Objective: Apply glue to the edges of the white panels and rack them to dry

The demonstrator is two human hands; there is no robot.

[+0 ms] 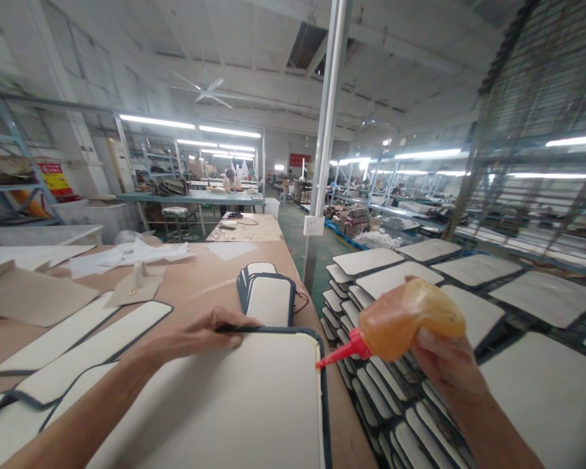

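Pinched at the far edge by the left hand (209, 333): a large cream panel (224, 404) with a dark rim (283, 331), set low in front, over the brown bench (200, 267). Fingers there closed astride the rim. Wrapped around a squeeze bottle (400, 316), the right hand (442, 358), fingers curled about the amber body; red nozzle (344, 350) aimed down to the left, tip at the panel's right edge, near the far corner. Along that edge, just inside the rim, a thin yellowish bead (320, 387).

By the look of it, a light panel for its breadth, flat and fairly stiff, perhaps slightly bendy lengthwise; smooth face more likely to mark than to break. Best held by the far rim, from above and below, clear of the bead: probably tacky or slippery there, and easily smeared. Bottle likely light and soft-walled, giving under pressure; best gripped round the body, not by the slim nozzle. Hard to tell, with the near end out of frame, how fully supported by the bench.

Just beyond the panel, a pile of smaller panels (271, 299); to the right of the bench, stacked panels (544, 378).
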